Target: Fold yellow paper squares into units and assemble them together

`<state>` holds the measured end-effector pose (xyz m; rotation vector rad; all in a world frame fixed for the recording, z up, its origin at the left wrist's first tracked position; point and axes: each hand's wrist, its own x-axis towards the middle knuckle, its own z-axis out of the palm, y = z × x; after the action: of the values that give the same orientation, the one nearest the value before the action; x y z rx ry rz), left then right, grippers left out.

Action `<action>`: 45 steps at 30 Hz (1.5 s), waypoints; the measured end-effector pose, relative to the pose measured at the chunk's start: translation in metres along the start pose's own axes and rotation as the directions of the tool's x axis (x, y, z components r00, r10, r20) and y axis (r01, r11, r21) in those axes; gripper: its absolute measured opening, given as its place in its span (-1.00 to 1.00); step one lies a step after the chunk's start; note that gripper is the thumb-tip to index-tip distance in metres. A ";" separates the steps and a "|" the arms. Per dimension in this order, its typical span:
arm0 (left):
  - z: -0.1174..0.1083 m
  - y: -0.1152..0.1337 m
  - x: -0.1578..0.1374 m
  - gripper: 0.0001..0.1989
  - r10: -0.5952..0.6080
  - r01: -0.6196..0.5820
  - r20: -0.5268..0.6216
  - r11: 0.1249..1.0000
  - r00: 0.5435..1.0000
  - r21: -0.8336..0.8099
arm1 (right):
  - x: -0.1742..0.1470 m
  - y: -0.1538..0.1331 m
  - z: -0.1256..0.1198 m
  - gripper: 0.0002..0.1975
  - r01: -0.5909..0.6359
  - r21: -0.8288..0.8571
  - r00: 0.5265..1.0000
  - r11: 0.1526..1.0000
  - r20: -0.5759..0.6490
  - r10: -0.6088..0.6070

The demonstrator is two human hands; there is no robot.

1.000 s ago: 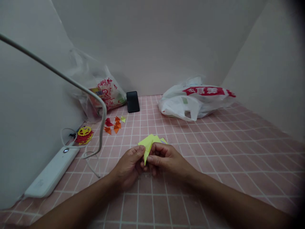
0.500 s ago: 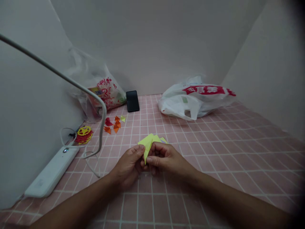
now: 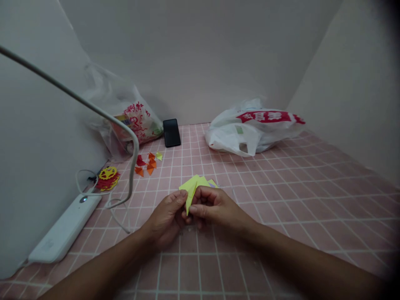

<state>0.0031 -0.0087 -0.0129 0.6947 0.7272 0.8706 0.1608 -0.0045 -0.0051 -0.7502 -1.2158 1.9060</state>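
Between both hands is a folded piece of yellow paper [image 3: 191,192] with a narrow point hanging downward. My left hand [image 3: 168,210] pinches its left side with the thumb on top. My right hand [image 3: 209,204] is closed at the right edge, thumb and forefinger at the lower point; its other fingers are curled and partly hidden. More yellow paper [image 3: 203,181] with a small purple patch shows just behind my right hand. I cannot tell whether it is joined to the held piece.
Small folded orange papers [image 3: 151,165] lie left, beside red and yellow cutouts [image 3: 108,178]. A white power strip [image 3: 65,227] and a grey cable [image 3: 133,166] run along the left. At the back are a black phone [image 3: 171,133] and plastic bags [image 3: 231,135] [image 3: 140,123].
The whole view has shifted slightly, so things appear a little further left. Both hands keep the same hold on the yellow paper.
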 end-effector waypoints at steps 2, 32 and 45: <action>0.000 0.000 0.000 -0.75 0.003 -0.003 -0.008 1.000 1.000 0.003 | 0.000 0.000 -0.001 -0.69 0.007 -0.008 1.000 1.000 0.007 -0.007; 0.002 -0.006 -0.014 -0.66 0.480 -0.394 0.104 0.556 0.871 0.732 | -0.009 0.008 0.003 -0.85 0.261 -0.846 0.790 0.465 -0.090 -0.606; 0.005 -0.004 -0.022 -0.78 0.600 -0.442 0.269 0.160 0.753 0.883 | -0.013 0.022 0.006 -0.84 0.247 -0.965 0.677 0.088 0.107 -0.728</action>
<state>-0.0006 -0.0306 -0.0074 2.0724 1.1494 1.1247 0.1574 -0.0240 -0.0217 -1.0224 -1.9592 0.1550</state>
